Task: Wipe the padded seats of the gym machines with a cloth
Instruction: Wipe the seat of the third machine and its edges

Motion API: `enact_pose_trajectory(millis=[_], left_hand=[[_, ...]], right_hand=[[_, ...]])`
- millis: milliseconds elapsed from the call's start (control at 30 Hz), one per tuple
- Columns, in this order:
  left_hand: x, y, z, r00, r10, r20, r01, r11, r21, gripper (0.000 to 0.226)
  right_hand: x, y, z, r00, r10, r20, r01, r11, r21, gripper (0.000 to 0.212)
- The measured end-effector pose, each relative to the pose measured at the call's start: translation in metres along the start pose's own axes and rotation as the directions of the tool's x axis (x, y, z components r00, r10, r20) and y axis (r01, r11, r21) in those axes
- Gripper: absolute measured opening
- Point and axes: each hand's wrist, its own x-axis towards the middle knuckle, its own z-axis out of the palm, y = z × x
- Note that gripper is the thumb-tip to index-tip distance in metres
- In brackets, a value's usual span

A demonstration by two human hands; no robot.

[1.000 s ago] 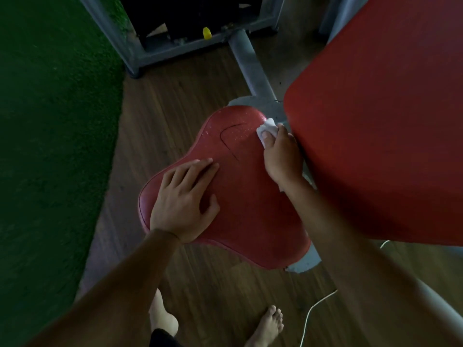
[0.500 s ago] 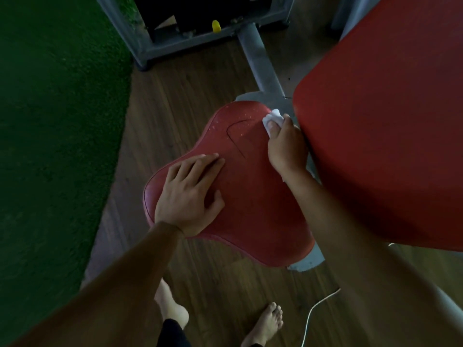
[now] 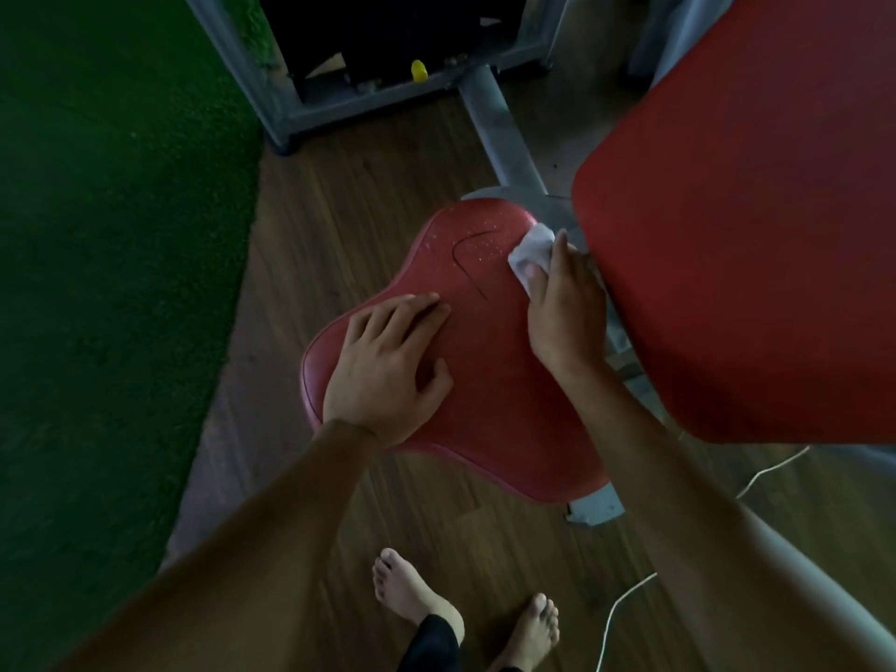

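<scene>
Two bare hands down on one red padded seat [image 3: 489, 380]. Stood over the wooden floor [image 3: 339, 211] mid-scene, with the long axis running near to far, the narrow nose pointed far toward the grey post [image 3: 499, 133] and the broad end near. Carried a curved seam and fine droplets [image 3: 485, 244] on the far part. Sat just left of a large red back pad [image 3: 756, 235], partly tucked under its overhanging edge on the right.

Rested flat on the seat's left half with the left hand [image 3: 388, 366], fingers straight and close together, aimed far and right, thumb spread, nothing held. Gripped a white cloth [image 3: 531, 249] with the right hand [image 3: 565, 312] at the far right edge of the seat, close beside the back pad, with the thumb pressed on top of the cloth, the fingers curled along its right side, and the cloth touching the padding.

Against half a second before: showed more of the cloth, spread leftward onto the nose rather than bunched under the fingertips. Kept the left hand in the same flat place on the seat. Took in both bare feet [image 3: 412, 594] more fully at the near edge.

Elsewhere: green turf [image 3: 106, 235] on the left, a yellow knob [image 3: 418, 71] by the grey frame [image 3: 291, 89] at the far side, a white cable [image 3: 625, 599] on the floor near right.
</scene>
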Motion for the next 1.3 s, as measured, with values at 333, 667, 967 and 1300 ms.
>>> enact_pose_trajectory(millis=[333,667,967,1300], left_hand=[[-0.026,-0.015,0.0,0.986,0.003,-0.167,-0.002,1.0,0.001,0.031],[-0.041,-0.027,0.007,0.989,0.048,-0.138,-0.05,0.999,-0.008,0.044],[-0.041,-0.031,0.005,0.986,0.059,-0.155,-0.059,0.998,0.009,0.043],[-0.038,-0.033,0.002,0.986,0.086,-0.146,-0.086,0.996,0.009,0.043]], right_hand=[[-0.064,0.008,-0.004,0.875,-0.478,0.079,0.447,0.859,0.251,0.051],[-0.027,0.011,-0.01,0.638,-0.746,0.189,0.723,0.666,0.186,0.044],[0.072,-0.044,0.015,0.725,-0.671,0.155,0.664,0.741,0.1,0.038],[-0.023,-0.01,0.008,0.763,-0.637,0.111,0.616,0.768,0.174,0.04]])
